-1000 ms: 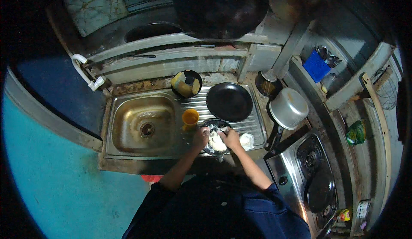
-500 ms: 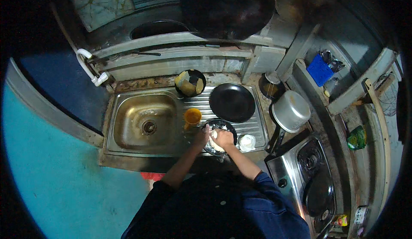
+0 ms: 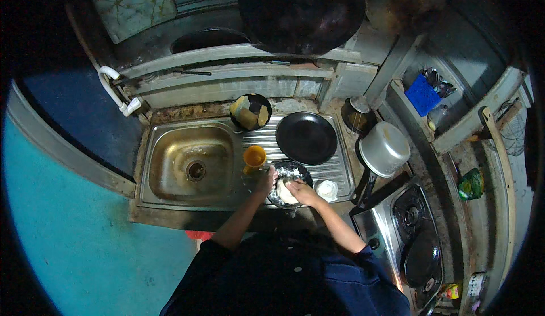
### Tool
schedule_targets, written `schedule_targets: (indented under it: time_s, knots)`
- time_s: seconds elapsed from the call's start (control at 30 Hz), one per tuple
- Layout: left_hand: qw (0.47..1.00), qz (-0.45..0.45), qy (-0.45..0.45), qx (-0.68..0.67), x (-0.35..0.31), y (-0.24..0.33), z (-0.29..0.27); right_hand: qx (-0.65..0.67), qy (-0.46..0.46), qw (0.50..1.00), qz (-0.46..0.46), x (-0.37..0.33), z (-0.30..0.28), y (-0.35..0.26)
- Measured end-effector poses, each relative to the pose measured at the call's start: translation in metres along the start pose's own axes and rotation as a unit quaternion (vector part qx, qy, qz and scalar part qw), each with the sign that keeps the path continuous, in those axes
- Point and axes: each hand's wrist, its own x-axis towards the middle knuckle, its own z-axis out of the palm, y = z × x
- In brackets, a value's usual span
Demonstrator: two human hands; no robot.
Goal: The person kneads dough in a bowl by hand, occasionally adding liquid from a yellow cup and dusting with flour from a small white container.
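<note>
A pale lump of dough (image 3: 285,194) lies in a round black dish (image 3: 307,173) dusted with loose white flour, on the near part of the drainboard. My right hand (image 3: 302,193) comes over it from the right, its fingers closed on the dough's upper side. At the dish's left rim is my left hand (image 3: 265,182), seen edge-on, fingers together against the rim and floury at the tips. Right of the dish stands a small white container of flour (image 3: 327,189). An orange cup (image 3: 254,156) is just beyond my left hand.
A steel sink basin (image 3: 164,157) lies left. Behind the dish sit a black pan (image 3: 306,138) and a dark plate with yellowish pieces (image 3: 250,112). To the right are a silver pot (image 3: 385,148) and a gas stove (image 3: 410,214). A white pipe (image 3: 116,92) rises at the back left.
Both hands were together on the dough. My left hand has drawn away to the dish's left rim, and my right hand has shifted slightly right and nearer, uncovering more dough and flour.
</note>
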Motion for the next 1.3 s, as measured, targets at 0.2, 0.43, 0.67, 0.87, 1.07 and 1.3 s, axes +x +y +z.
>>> schedule_targets:
  time_s: [0.2, 0.43, 0.67, 0.87, 1.07, 1.3]
  knots:
    - [0.918, 0.17, -0.09, 0.348, -0.004, -0.002, 0.0, -0.115, 0.085, 0.989, 0.038, -0.018, -0.027, -0.029]
    - [0.891, 0.119, -0.16, 0.407, -0.009, 0.01, -0.003, -0.266, -0.017, 0.943, 0.199, 0.0, -0.014, -0.049]
    - [0.799, 0.161, -0.228, 0.532, 0.008, 0.026, -0.006, -0.328, -0.047, 0.908, 0.256, 0.029, 0.013, -0.026]
    - [0.773, 0.278, -0.139, 0.553, -0.004, 0.031, -0.009, -0.292, -0.058, 0.942, 0.153, 0.02, -0.008, -0.032]
    - [0.811, 0.291, -0.085, 0.501, -0.009, 0.007, -0.007, -0.081, -0.016, 0.996, 0.036, 0.01, -0.023, -0.014]
    - [0.843, 0.3, -0.065, 0.441, -0.047, 0.017, 0.007, -0.193, 0.198, 0.933, 0.23, -0.039, -0.079, 0.017]
